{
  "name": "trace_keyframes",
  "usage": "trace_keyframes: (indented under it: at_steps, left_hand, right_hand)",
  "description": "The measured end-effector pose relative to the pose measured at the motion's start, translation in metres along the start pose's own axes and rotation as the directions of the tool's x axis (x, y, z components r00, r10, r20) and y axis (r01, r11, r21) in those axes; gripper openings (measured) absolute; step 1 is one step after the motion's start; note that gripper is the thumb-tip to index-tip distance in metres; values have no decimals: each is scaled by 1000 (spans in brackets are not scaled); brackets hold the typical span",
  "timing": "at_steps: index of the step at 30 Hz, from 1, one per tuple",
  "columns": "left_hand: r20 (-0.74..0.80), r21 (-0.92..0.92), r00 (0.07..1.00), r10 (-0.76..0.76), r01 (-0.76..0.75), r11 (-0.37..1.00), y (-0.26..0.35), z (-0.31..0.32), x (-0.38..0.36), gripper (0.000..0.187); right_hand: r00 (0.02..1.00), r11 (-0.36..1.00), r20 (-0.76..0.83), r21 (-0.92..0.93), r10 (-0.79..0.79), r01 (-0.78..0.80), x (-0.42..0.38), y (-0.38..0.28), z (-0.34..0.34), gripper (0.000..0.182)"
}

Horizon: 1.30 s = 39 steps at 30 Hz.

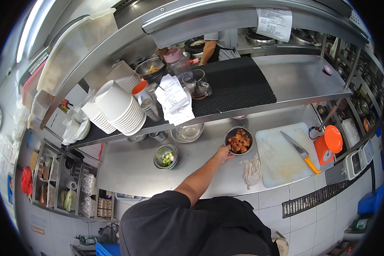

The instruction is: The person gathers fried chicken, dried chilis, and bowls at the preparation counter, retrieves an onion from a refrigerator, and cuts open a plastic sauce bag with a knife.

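Stainless table (128, 164) in a commercial kitchen w/ white bowl stacks (117, 106) on the shelf above: L to R, small bowl of chopped greens (165, 156), then left hand (223, 152) at full reach, fingers closed on the near rim of the steel bowl of brown meat chunks (239, 141); right hand out of view. Looks like the grab stage, and a rim pinch prob needs firming before any lift. Right of it: crumpled cloth (251, 170), white cutting board (281, 155) w/ knife (300, 152), orange scale (328, 145).

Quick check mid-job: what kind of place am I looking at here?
Most likely a restaurant kitchen: steel counter and pass shelf, stacked white bowls, order tickets, a cutting board with knife. One hand touches a bowl of cooked meat.
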<state>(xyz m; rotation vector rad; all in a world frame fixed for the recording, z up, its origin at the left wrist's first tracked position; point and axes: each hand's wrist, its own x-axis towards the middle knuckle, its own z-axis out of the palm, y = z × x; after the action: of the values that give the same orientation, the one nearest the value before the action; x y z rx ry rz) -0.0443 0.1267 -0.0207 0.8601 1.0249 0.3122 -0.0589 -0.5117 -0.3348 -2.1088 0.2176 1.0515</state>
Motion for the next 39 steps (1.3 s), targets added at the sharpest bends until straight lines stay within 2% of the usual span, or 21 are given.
trace_keyframes:
  at_steps: [4,7,9,11,13,15,19,21,22,23,25,31,32,35,37,38,39]
  left_hand:
    - [-101,58,993,62,-57,997,3,12,-1,38]
    - [-39,59,987,159,-156,986,26,40,-15,35]
    - [-55,12,984,169,-169,986,38,58,5,34]
    - [23,46,978,207,-208,977,55,81,22,34]
    - [132,-29,979,158,-155,987,71,110,38,34]
    - [153,-64,985,77,-68,996,74,130,89,32]
    - [59,-75,998,18,-14,997,72,176,124,25]
    - [74,-97,997,2,5,995,62,184,143,23]
    - [57,-119,998,-22,28,992,59,188,142,23]
    - [21,-128,999,-49,52,990,54,188,154,23]
    - [83,-164,997,-3,17,986,43,182,168,26]
    - [109,-149,991,72,-56,987,42,170,124,39]
    - [94,-129,988,120,-107,986,39,162,118,30]
    - [185,30,948,258,-268,963,11,116,88,19]
    - [262,340,925,275,-355,871,-19,79,54,19]
    - [162,382,940,302,-342,859,-39,72,23,17]
    - [189,336,914,358,-403,852,-61,62,-6,17]
  right_hand:
    - [997,994,44,-86,-62,66,12,26,12,25]
    - [1000,1000,28,0,11,-11,-12,4,-1,23]
    - [998,996,29,73,55,-57,-33,-5,-6,22]
    - [995,984,37,151,88,-93,-47,-10,-9,20]
    - [992,966,39,229,118,-124,-63,-13,-11,19]
    - [988,937,39,314,148,-153,-80,-15,-16,19]
    - [977,860,31,468,213,-203,-117,-13,-20,18]
    - [959,810,24,530,283,-252,-140,-15,-18,19]
    - [931,757,10,578,366,-304,-154,-23,-16,19]
    - [920,752,11,574,391,-326,-163,-21,-14,19]
    - [900,743,12,559,436,-368,-175,-10,-11,19]
    - [893,782,83,451,443,-430,-196,-5,-8,16]
    - [893,781,92,451,441,-432,-194,-4,-5,16]
    - [899,775,112,468,424,-424,-177,-10,1,17]
    - [905,771,121,486,407,-411,-157,-16,5,18]
    - [909,770,128,494,396,-404,-148,-26,7,18]
    - [912,767,133,502,388,-400,-138,-34,8,18]
